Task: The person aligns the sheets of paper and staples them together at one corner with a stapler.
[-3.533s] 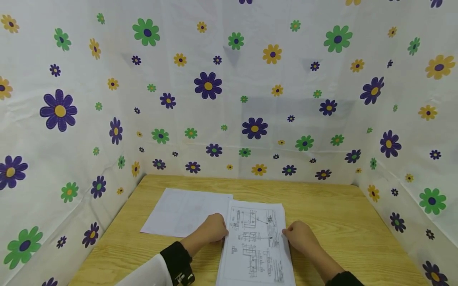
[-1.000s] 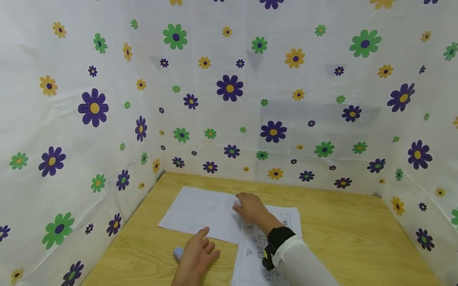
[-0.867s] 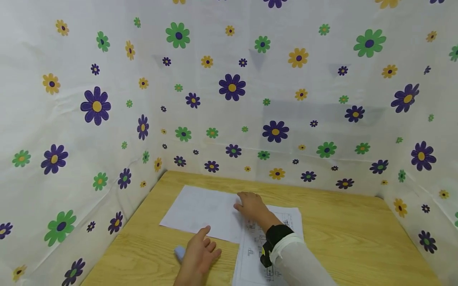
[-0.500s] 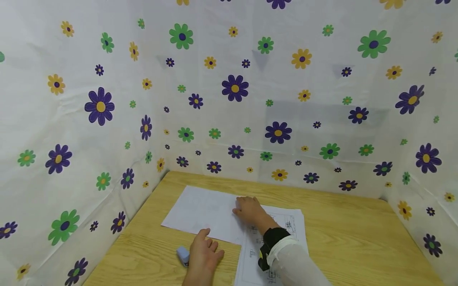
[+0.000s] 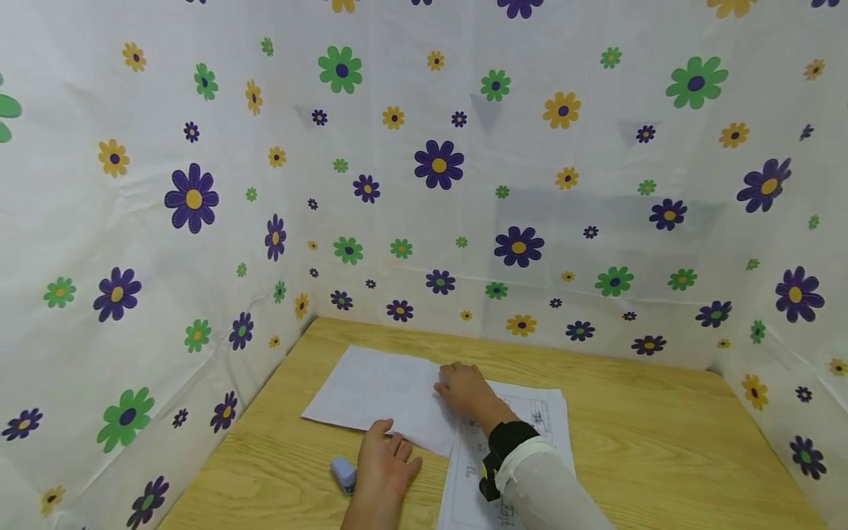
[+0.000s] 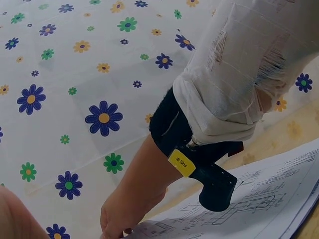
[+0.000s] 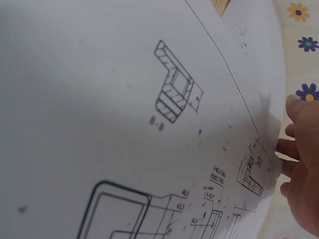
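Observation:
A plain white sheet of paper (image 5: 384, 390) lies on the back left of the table, its right part over a stack of printed drawings (image 5: 543, 412). My right hand (image 5: 464, 386) reaches across that stack and pinches the sheet's right edge. In the left wrist view the fingers of my right hand (image 6: 124, 214) point down at the paper. My left hand (image 5: 386, 464) has its palm turned up and its fingers loose, thumb and fingertips at the sheet's front edge. Line drawings on the top printed page (image 7: 124, 124) fill most of the right wrist view.
A small light-blue block with a dark base (image 5: 344, 472), shaped like a mini stapler, stands left of my left hand. The wooden table (image 5: 649, 442) extends to the right, and a flower-patterned sheet (image 5: 397, 184) walls its back and sides.
Both hands gripped the stack's sides earlier; the right has since crossed over to the white sheet and the left has turned palm up. Lately the sheet bows slightly, and more of the blue block shows.

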`<state>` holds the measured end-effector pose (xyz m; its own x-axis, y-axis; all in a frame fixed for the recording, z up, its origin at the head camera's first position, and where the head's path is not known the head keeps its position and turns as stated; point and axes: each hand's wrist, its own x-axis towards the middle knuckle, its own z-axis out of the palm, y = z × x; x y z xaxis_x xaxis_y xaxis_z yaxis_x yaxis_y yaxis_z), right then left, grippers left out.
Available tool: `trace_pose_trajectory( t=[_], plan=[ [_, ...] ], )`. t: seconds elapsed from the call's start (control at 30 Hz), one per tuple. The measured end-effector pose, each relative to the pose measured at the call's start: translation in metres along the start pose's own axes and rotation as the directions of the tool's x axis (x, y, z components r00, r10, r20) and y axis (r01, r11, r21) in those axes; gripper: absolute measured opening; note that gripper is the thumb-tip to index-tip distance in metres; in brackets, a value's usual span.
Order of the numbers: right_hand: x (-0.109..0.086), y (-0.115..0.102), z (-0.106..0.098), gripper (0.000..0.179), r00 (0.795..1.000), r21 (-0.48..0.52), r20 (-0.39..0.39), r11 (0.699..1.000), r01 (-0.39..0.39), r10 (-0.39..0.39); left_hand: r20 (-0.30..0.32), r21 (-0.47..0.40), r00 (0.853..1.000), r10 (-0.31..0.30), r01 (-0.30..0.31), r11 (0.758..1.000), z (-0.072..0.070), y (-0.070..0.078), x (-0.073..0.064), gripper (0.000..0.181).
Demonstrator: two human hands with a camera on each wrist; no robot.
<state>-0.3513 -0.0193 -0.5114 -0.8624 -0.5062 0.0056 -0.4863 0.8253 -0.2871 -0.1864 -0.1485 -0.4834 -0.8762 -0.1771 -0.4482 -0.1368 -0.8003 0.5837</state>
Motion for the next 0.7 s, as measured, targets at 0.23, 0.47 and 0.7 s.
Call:
trace_pose_trajectory(
  t=[0.23,0.47,0.7],
  plan=[
    [0.005,0.000,0.004,0.046,1.000,0.029,-0.008,1.000,-0.007,0.007,-0.038,-0.002,0.998,0.050,-0.050,0.999,-0.003,-0.001,0.008,0.075],
    [0.010,0.001,0.011,0.043,0.998,-0.029,-0.036,0.998,-0.055,0.054,0.001,0.021,0.998,0.065,-0.065,0.998,-0.007,-0.001,0.013,0.066],
    [0.012,0.002,0.014,0.052,0.997,-0.077,-0.028,0.995,-0.068,0.066,0.009,0.008,0.996,0.089,-0.089,0.996,-0.005,-0.001,0.017,0.057]
  ],
)
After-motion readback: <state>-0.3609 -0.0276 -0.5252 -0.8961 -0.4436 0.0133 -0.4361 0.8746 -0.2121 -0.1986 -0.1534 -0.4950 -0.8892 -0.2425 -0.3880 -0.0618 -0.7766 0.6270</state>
